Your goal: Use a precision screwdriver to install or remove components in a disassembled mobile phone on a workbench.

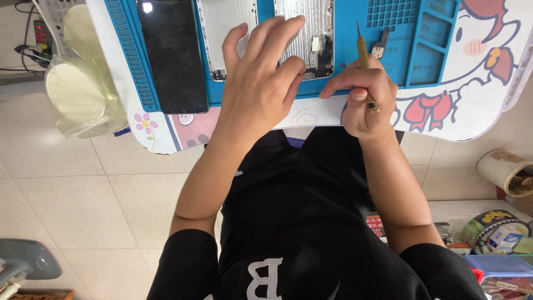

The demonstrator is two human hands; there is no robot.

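Observation:
My left hand (261, 78) lies flat with fingers spread over an opened phone shell (316, 39) on a blue work mat (400, 44). Its fingertips rest on the metal housing near a small circuit part (319, 64). My right hand (363, 97) grips a slim brass-coloured pointed tool (363, 61), tip pointing away from me, beside the housing's lower right corner. A second silver back shell (222, 28) lies left of the first, partly under my left hand. A black phone screen (172, 53) sits further left on the mat.
The mat sits on a small white table (477, 105) with cartoon prints. A stack of plastic cups (78, 94) stands at its left edge. A small metal part (380, 47) lies on the mat. Tape rolls (508, 169) and a blue basket (499, 266) sit on the tiled floor, right.

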